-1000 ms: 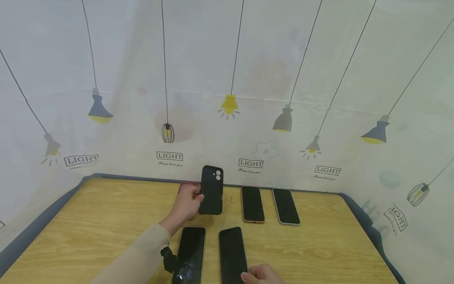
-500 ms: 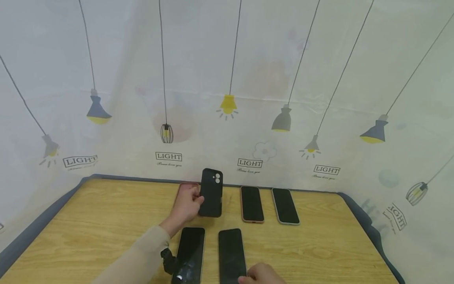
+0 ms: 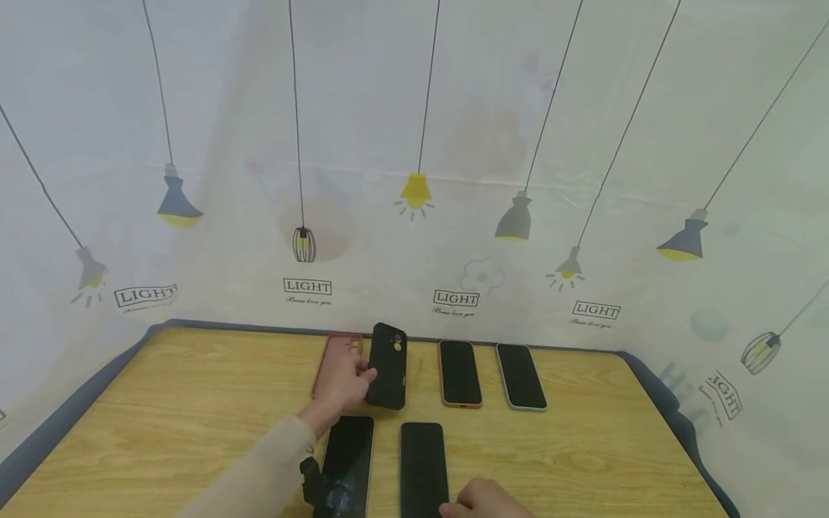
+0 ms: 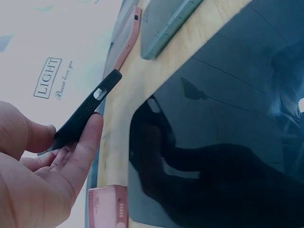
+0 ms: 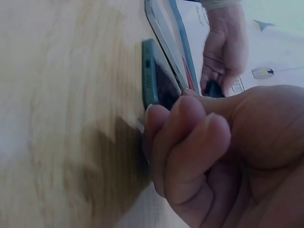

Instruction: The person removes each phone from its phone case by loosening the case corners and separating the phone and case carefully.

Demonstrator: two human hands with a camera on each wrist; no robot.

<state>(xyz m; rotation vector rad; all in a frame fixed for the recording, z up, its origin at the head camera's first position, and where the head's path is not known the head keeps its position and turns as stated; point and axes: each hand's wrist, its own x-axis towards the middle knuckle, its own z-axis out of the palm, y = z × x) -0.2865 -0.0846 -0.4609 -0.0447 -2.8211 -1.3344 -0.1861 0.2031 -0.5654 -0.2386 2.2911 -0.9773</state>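
My left hand [image 3: 342,381] pinches a black phone case [image 3: 388,370] by its left edge, thumb on the back. The case stands tilted over the table, its camera cutouts at the top; in the left wrist view the case [image 4: 88,111] appears edge-on. Partly behind this hand lies a pink phone case [image 3: 330,360]. My right hand [image 3: 486,500] has its fingers curled at the lower right corner of a dark-screened phone [image 3: 422,460], thumb on its edge. The right wrist view shows that phone's green side [image 5: 148,71] close to the fingers. Beneath the left wrist lies another phone [image 3: 350,450].
Two more phones lie at the back: one with a pink rim [image 3: 460,374] and, right of it, one with a white rim [image 3: 522,378]. The wooden table [image 3: 583,460] meets a white curtain [image 3: 363,86] printed with lamps. A black wrist camera [image 3: 314,480] overlaps the front left phone.
My left hand has lowered the black case and tilted it, showing more of the pink case behind. The phone at my right hand has turned straighter and slid slightly toward me.
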